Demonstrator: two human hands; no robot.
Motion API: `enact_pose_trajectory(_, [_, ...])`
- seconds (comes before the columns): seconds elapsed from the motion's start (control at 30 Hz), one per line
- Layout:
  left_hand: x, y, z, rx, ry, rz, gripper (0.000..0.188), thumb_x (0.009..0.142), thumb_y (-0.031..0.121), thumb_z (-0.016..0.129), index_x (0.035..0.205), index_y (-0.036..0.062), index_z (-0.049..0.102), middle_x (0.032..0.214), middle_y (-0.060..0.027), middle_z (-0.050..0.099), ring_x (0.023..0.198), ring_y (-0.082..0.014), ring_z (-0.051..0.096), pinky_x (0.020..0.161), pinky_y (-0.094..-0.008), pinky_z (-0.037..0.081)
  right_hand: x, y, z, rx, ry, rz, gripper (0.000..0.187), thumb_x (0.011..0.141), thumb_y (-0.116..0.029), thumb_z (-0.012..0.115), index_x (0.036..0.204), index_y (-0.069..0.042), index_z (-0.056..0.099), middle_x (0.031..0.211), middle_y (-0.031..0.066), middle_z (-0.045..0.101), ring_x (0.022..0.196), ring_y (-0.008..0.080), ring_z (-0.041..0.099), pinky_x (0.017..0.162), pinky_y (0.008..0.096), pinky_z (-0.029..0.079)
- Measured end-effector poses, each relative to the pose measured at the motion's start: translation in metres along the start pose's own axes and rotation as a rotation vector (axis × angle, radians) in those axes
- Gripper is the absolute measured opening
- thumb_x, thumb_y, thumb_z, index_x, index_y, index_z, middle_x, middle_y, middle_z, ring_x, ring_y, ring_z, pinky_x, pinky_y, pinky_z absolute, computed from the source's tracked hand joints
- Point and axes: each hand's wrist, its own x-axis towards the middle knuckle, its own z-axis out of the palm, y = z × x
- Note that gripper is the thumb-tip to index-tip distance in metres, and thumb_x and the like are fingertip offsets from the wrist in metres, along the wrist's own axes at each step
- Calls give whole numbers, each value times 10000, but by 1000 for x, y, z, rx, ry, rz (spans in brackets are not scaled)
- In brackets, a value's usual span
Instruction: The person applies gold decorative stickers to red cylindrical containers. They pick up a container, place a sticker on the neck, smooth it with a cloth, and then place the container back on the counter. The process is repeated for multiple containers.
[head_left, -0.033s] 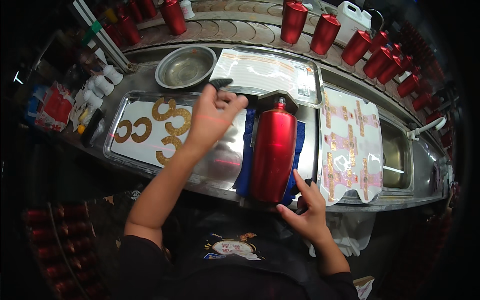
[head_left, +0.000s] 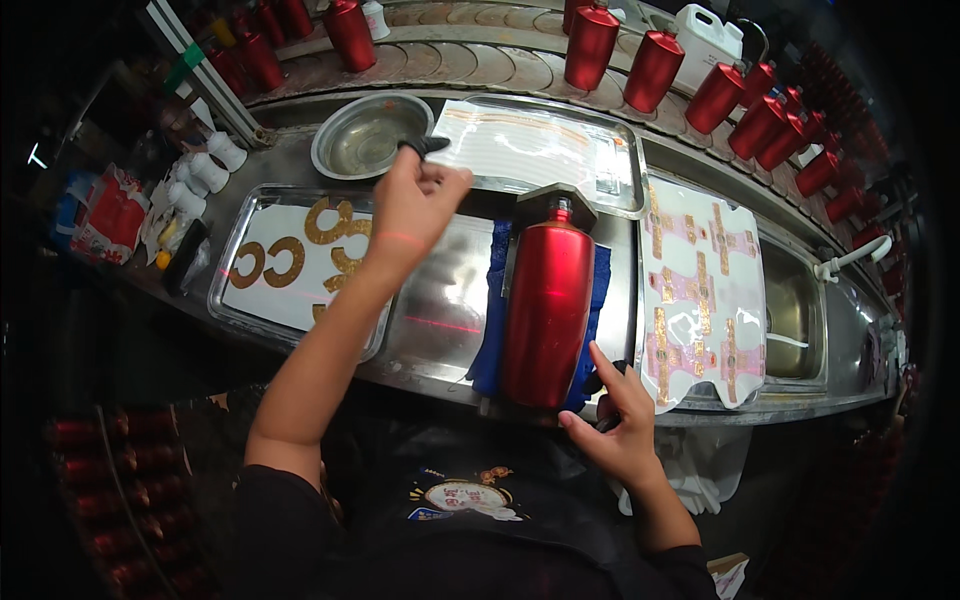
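Observation:
A shiny red bottle (head_left: 548, 310) lies on a blue cloth (head_left: 489, 335), its neck against a dark metal holder (head_left: 530, 207). My left hand (head_left: 412, 215) is raised up and left of the bottle, beside the metal bowl. Its fingers are loosely bent and apart, with a black cover on one fingertip and nothing seen in them. At the bottle's lower right corner is my right hand (head_left: 622, 420), thumb and forefinger spread, their tips close to or touching the bottle. It also wears black finger covers.
A steel tray (head_left: 222, 290) holds a sheet with gold C-shaped labels. A metal bowl (head_left: 330, 165) and a tray of striped strips (head_left: 520, 140) stand behind. Right lies a sheet of pink-gold labels (head_left: 700, 290), near a sink (head_left: 795, 330). Red bottles (head_left: 655, 72) line a conveyor (head_left: 500, 65).
My left hand has shifted a little left and away from me, its covered fingertip now over the bowl's rim. My right hand and the bottle have barely moved.

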Motion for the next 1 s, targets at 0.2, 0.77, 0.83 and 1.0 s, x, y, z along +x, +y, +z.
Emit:
enact_pose_trajectory(0.2, [155, -68, 8, 611, 70, 7, 557, 739, 360, 815, 1056, -34, 582, 1086, -231, 684, 975, -378, 666, 856, -451, 527, 5, 5, -7, 97, 132, 101, 630, 754, -72, 767, 1356, 1, 594, 823, 44, 555, 563, 77, 411, 518, 227, 335])
enact_pose_trajectory(0.77, [155, -23, 52, 808, 66, 259, 288, 724, 87, 720, 978, 10, 608, 882, -190, 709, 843, -368, 693, 747, -443, 532, 75, 20, -47, 32, 293, -44, 592, 775, -15, 716, 1356, -39, 605, 904, 35, 614, 550, 40, 397, 501, 201, 333])
enact_pose_trajectory(0.83, [132, 18, 74, 524, -215, 300, 316, 712, 103, 776, 934, -12, 582, 791, -138, 698, 752, -235, 696, 679, -355, 528, 115, 17, -60, 151, 320, 71, 602, 791, -14, 694, 1380, -84, 597, 1014, 45, 615, 545, 25, 400, 489, 194, 329])
enact_pose_trajectory(1.0, [59, 106, 106, -1, -630, 378, 349, 798, 103, 791, 1062, -24, 601, 871, -74, 706, 779, -122, 669, 683, -245, 520, 196, 19, -86, 459, 77, -3, 525, 790, -114, 721, 1297, -30, 608, 963, 45, 682, 730, 63, 592, 692, 205, 463])
